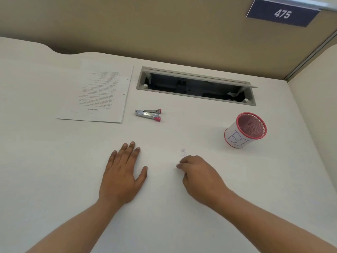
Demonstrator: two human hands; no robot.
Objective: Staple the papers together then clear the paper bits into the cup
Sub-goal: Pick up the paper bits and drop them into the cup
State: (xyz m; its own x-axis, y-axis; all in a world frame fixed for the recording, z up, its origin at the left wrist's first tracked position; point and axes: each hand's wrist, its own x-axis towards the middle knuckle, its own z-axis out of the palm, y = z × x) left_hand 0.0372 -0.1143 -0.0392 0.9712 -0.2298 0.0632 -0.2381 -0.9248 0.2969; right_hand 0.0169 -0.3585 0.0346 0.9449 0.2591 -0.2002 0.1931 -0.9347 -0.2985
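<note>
Papers [94,94] lie flat on the white counter [45,161], far past the fingers [132,148] of the left hand [122,177] and off to their left. They are white sheets in a neat pile, with small grey print that reads upside down from here. A sheet under the top one peeks out a little along the far side. Two tiny dark spots sit near the right edge of the papers; I cannot tell what they are.

The left hand rests flat on the counter, palm down. Its fingers are straight and close together, with the thumb out to the side. It holds nothing.

The right hand [200,177] is curled, with its fingers tucked down near the counter. I cannot tell if they pinch anything. Just past those fingers lie a few tiny paper bits [183,151], pale and hard to see on the white top.

A small silver stapler [148,115] with pink ends lies beyond the left fingers, just right of the papers. The cup [245,131] sits past the right fingers and to their right. It is pink mesh with white paper around it and blue letters on the paper.

Farther back is a long open slot [196,86] in the counter. A blue sign [282,13] saying 475 hangs on the tan wall [127,24].
</note>
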